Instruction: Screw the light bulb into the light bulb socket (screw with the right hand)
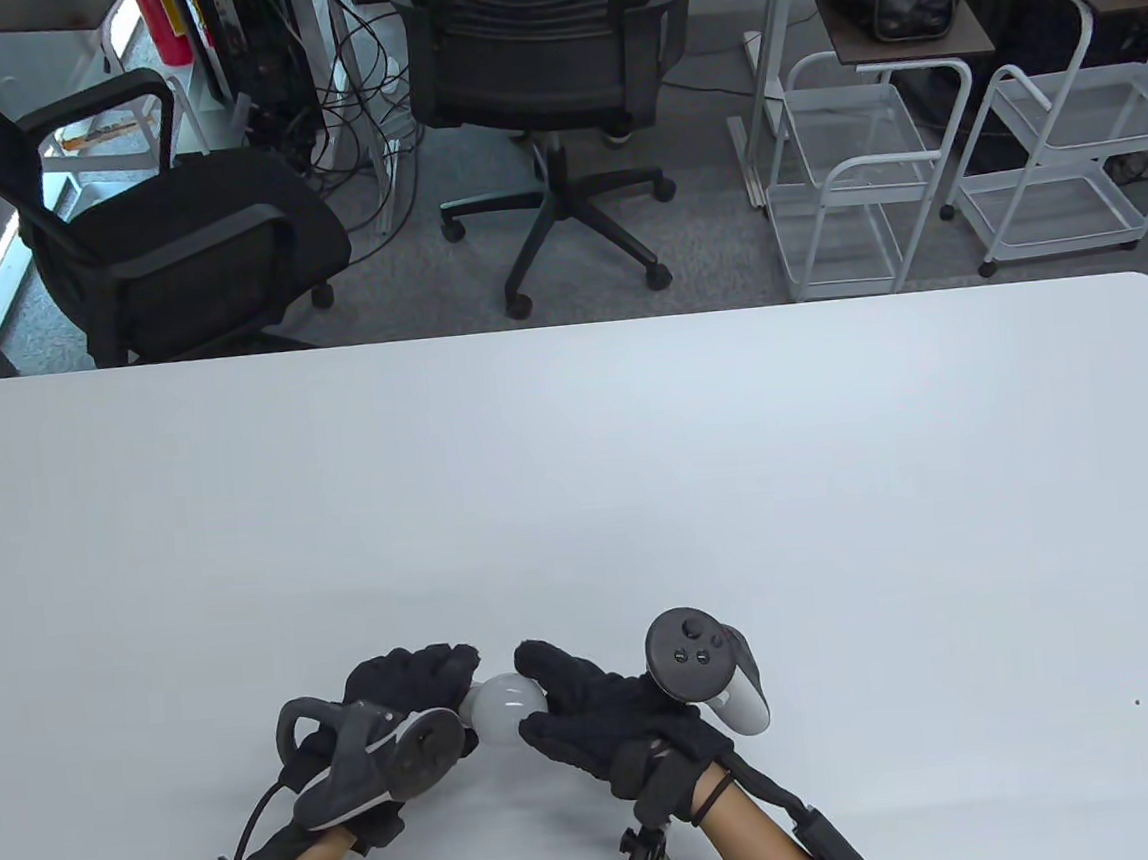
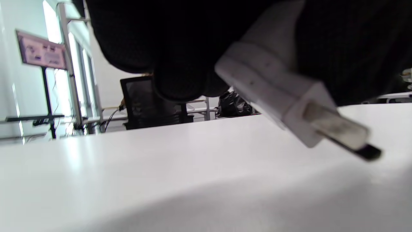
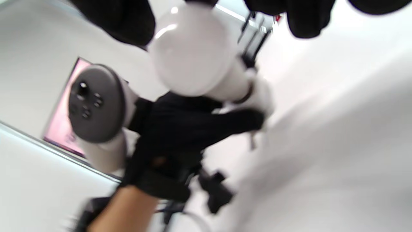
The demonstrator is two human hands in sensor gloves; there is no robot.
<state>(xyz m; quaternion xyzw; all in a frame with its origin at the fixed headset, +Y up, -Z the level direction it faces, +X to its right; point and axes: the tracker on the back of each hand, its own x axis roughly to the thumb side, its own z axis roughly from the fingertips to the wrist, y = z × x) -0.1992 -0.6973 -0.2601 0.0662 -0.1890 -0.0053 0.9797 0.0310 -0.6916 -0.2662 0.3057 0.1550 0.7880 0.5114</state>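
Note:
A white light bulb (image 1: 508,705) sits between my two hands near the table's front edge. My left hand (image 1: 426,686) grips the white socket, which is hidden in the table view. In the left wrist view the socket (image 2: 273,83) shows as a white plug-in body with metal prongs pointing right, held just above the table. My right hand (image 1: 539,696) holds the bulb's globe with fingers above and thumb below. In the right wrist view the bulb (image 3: 193,51) meets the socket (image 3: 257,93), with my right fingertips (image 3: 128,22) around the globe and my left hand (image 3: 193,129) beneath.
The white table (image 1: 578,470) stretches far ahead and to both sides of the hands. Beyond its far edge stand black office chairs (image 1: 543,71) and white wire carts (image 1: 854,185). A small dark speck (image 1: 1137,702) lies at the right.

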